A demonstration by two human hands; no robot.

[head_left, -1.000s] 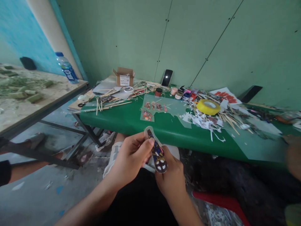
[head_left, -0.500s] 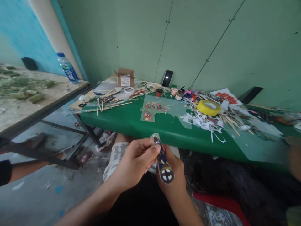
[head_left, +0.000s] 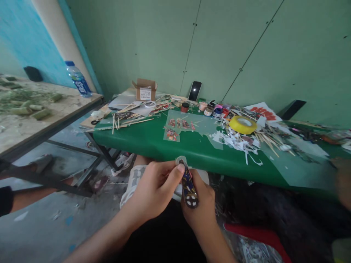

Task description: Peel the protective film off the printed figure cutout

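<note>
My left hand (head_left: 156, 188) pinches the upper end of a long, narrow printed cutout (head_left: 189, 188) between thumb and fingers. It has a clear plastic edge, a dark blue and gold figure, and white spots at its rounded lower end. Behind and right of the cutout, my right hand (head_left: 202, 197) is closed with its fingers curled. A small pinkish-red bit shows beside the cutout at that hand. Whatever the right hand grips is mostly hidden. Both hands are above my lap, in front of the green-covered table (head_left: 137, 140).
Small printed pieces on clear sheet (head_left: 172, 135), paint jars (head_left: 185, 107), yellow tape (head_left: 242, 125), white paper scraps (head_left: 238, 142) and wooden sticks (head_left: 137, 122) lie on the table. A phone (head_left: 195, 91) leans on the wall. At left, another table holds a bottle (head_left: 79, 80). Another person's hand (head_left: 342, 179) is far right.
The cutout's lower end has tipped away and up, so it looks shorter and its clear rim there shows less. My left thumb has shifted slightly up and left.
</note>
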